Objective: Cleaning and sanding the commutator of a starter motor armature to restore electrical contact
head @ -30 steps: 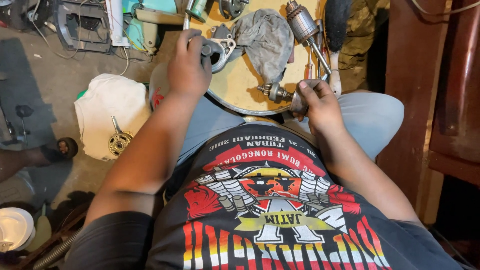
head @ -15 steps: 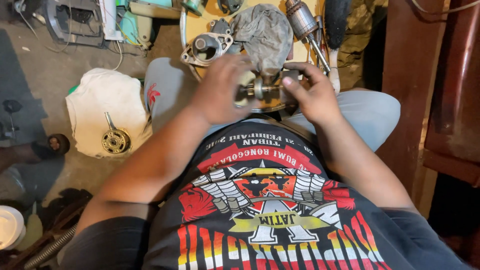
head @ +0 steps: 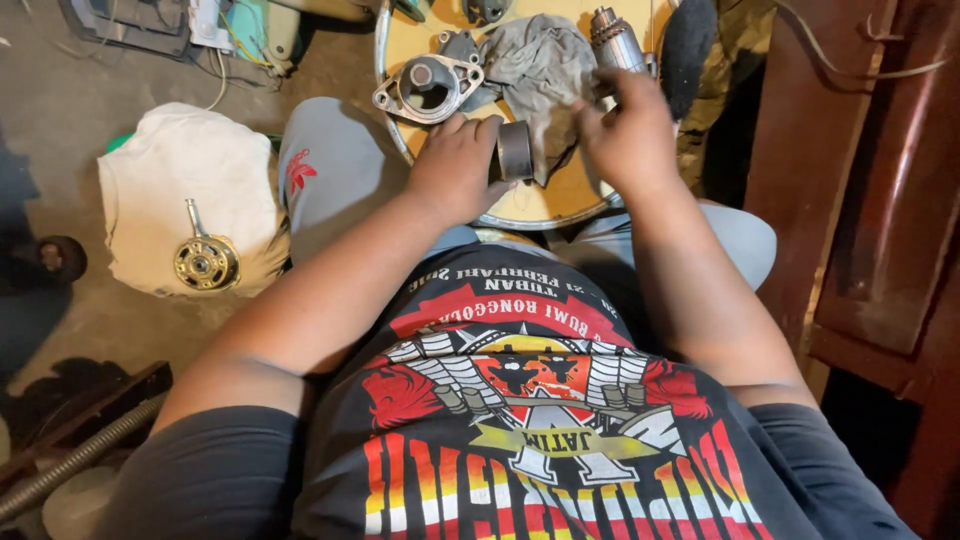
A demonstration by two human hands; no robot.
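My left hand (head: 455, 165) grips a short dark metal cylinder (head: 516, 151) and holds it over the round yellow tray (head: 540, 205) in front of my knees. My right hand (head: 630, 135) is blurred, just right of the cylinder, above a grey rag (head: 545, 65); I cannot tell whether it holds anything. A silver cast housing (head: 428, 88) lies on the tray beyond my left hand. A drill chuck (head: 612, 28) lies at the tray's far right.
A white cloth (head: 170, 190) on the concrete floor at left carries a brass-coloured round part (head: 205, 263). A corrugated hose (head: 70, 460) lies at lower left. Dark red wooden furniture (head: 860, 200) stands close on the right. Cables and a green device lie at top left.
My left hand came back from the housing to the tray's middle and now holds the dark cylinder alone. My right hand let go of the part and moved up over the rag.
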